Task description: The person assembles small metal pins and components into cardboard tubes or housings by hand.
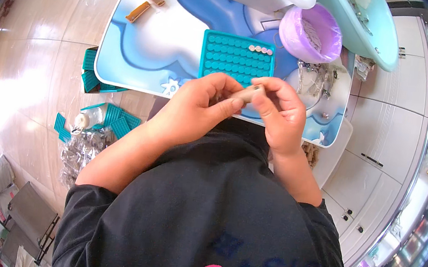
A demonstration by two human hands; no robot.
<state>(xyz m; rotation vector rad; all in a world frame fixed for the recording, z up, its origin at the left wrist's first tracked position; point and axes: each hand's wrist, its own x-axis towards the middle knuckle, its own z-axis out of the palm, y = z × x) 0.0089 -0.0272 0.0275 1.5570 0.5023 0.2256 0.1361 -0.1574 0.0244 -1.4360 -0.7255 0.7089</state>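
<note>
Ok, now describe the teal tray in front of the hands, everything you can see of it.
The teal tray is roughly rectangular, with a raised rim and rows of round shapes across its face; it looks like plastic or silicone. Four small, pale, pinkish-white round pieces sit in a line near its far right corner. It lies flat on the blue-and-white table. The left hand and right hand cover part of its near edge; whether they touch it cannot be told.

Glossy, smooth plastic-looking table (143, 55) meets matt, ridged plastic or rubber in the tray (220, 59); thin, shiny film lines the bin (322, 51), while the basin (388, 40) shows smooth plastic, the shirt (190, 194) matt cloth, the bags (83, 155) crinkled clear plastic and the floor (73, 20) a polished sheen.
</note>
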